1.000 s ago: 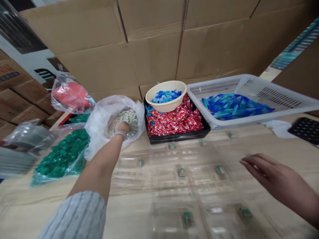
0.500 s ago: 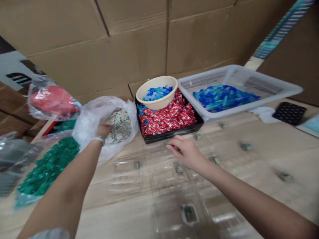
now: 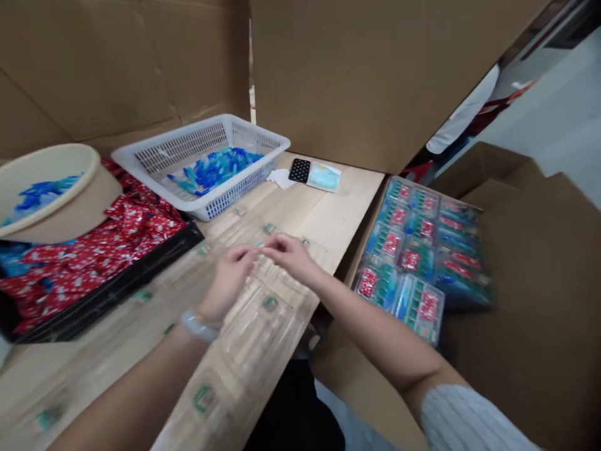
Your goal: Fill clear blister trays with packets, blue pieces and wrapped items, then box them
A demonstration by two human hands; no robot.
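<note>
1. The left hand point(image 3: 228, 275) and right hand point(image 3: 292, 254) meet fingertip to fingertip near the tabletop's point(image 3: 328, 207) right edge.
2. Both hands are narrow, with fingers drawn together. Blur hides whether they pinch anything.
3. Directly beneath them lie clear plastic trays point(image 3: 248, 341), spread along the near right edge, with a small green piece point(image 3: 270, 304) in one.
4. A white basket point(image 3: 235, 191) of blue pieces point(image 3: 216, 168) stands by the far edge.
5. At the left edge, a black tray point(image 3: 141, 269) holds red packets point(image 3: 117, 238) and a beige bowl point(image 3: 70, 213).
6. Filled packs point(image 3: 413, 263) lie in a cardboard box beyond the right edge.
</note>
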